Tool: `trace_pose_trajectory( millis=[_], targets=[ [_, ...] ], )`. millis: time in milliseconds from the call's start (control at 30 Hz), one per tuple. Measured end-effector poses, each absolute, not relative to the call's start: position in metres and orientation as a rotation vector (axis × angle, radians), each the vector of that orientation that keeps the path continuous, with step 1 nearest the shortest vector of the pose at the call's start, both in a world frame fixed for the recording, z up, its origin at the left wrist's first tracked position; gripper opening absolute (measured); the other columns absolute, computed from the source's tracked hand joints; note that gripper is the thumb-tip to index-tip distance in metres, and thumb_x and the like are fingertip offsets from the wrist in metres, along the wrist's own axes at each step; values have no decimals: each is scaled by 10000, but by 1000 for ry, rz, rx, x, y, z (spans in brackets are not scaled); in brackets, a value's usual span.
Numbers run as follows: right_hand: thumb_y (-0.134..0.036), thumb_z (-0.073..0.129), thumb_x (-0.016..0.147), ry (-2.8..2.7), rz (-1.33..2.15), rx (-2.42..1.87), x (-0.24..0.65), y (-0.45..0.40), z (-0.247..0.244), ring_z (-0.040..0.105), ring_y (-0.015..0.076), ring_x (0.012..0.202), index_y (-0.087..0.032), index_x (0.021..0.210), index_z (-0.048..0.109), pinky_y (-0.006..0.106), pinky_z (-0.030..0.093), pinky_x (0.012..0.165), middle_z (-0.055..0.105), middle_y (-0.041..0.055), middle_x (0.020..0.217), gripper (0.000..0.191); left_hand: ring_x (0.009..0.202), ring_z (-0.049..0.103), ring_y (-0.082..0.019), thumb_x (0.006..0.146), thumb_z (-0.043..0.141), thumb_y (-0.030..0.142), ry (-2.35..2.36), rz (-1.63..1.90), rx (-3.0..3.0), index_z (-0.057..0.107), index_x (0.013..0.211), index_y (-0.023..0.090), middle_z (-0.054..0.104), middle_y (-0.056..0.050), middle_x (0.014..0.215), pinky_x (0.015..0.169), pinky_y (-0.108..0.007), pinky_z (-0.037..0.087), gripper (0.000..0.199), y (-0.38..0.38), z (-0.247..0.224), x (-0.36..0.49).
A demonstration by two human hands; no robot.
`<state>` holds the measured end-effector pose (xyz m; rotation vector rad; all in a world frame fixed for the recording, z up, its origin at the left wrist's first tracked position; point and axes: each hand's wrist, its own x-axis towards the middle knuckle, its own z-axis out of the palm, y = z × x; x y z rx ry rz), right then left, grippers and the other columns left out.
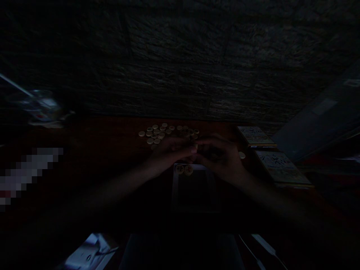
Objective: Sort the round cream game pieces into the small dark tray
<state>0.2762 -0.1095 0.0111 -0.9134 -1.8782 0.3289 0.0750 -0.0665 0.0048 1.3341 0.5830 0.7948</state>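
In dim light my left hand (176, 150) and my right hand (223, 157) meet over the table, fingers closed. Between their fingertips is a small pale round Chinese chess piece (196, 147), partly covered by the left thumb. Just below the hands, a dark square tray with a light rim (174, 187) bears two marked Chinese chess pieces (188, 170) side by side at its upper left corner. Behind my hands lies a loose spread of several more pieces (150, 141), some hidden by the fingers. One single piece (242, 155) lies right of my right hand.
Two flat boxes with printed lids (255, 135) (281, 167) lie at the right of the wooden table (112, 131). A rough stone wall (180, 67) rises behind. Clear containers (43, 105) stand at the far left. A white cable and plug (263, 243) show below.
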Motion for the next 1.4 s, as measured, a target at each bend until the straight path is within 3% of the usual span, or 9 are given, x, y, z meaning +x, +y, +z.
trace_pose_trajectory(
  millis=[800,1033,1167,1400],
  targets=[
    [-302,854,798,-1881,341,-921,277,-109,10,697,209,908,-259,1093,729,356,571,792,718,40,1010,324,758,703,-145,812,819,338,605,830,1288,781,972,136,759,-60,865,739,-273,568,260,-69,8,76],
    [-294,838,812,-1893,310,-935,276,-110,11,688,197,857,-249,1066,729,330,560,716,703,32,947,280,806,712,-168,811,811,356,578,825,1283,782,976,131,769,-88,936,752,-297,583,281,-68,7,77],
    [-268,833,814,-1891,325,-923,276,-110,11,672,178,804,-250,1078,725,314,556,685,688,24,931,286,778,708,-160,824,802,361,591,815,1290,786,955,133,764,-75,877,743,-290,579,263,-68,7,77],
    [-275,844,804,-1893,339,-906,276,-108,11,692,200,897,-253,1086,725,341,562,764,710,36,987,307,802,714,-151,827,810,341,597,832,1298,788,978,144,766,-65,909,768,-275,577,249,-69,8,76]
  ],
)
